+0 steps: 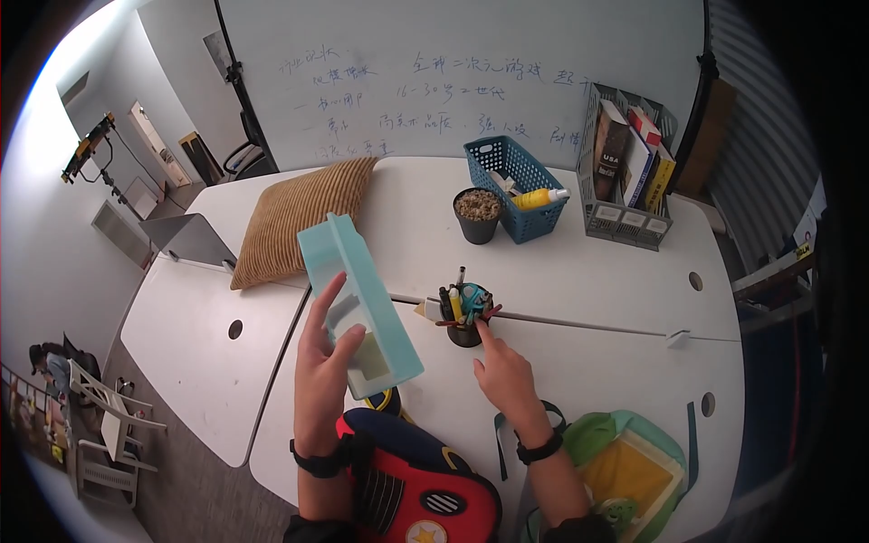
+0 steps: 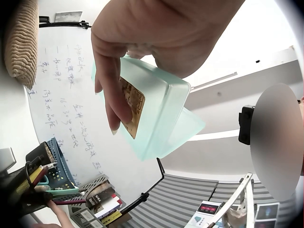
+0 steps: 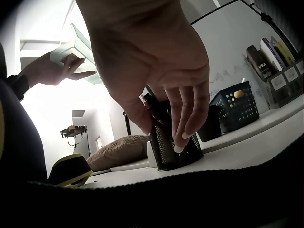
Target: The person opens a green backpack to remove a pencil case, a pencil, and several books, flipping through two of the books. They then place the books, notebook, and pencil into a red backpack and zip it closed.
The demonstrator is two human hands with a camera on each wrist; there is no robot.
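Observation:
My left hand [image 1: 321,371] holds up a translucent teal plastic pencil box [image 1: 385,312], tilted above the table, its lid standing away from its body. In the left wrist view the fingers lie across a brown picture label [image 2: 134,108] on the pencil box. A black mesh pen cup [image 1: 464,335] stands upright on the table, full of pens, markers and a teal-handled item. At the cup's near right side is my right hand [image 1: 509,380], index finger stretched to the rim and thumb apart from it. From the right wrist, its fingers [image 3: 183,128] overlap the mesh.
Near me lie a red and navy backpack [image 1: 425,498] and a green and yellow bag [image 1: 634,471]. Farther back are a brown corduroy cushion [image 1: 303,217], a pot of pebbles [image 1: 477,217], a blue basket [image 1: 539,222] and a grey book rack [image 1: 625,226]. A seam crosses the table.

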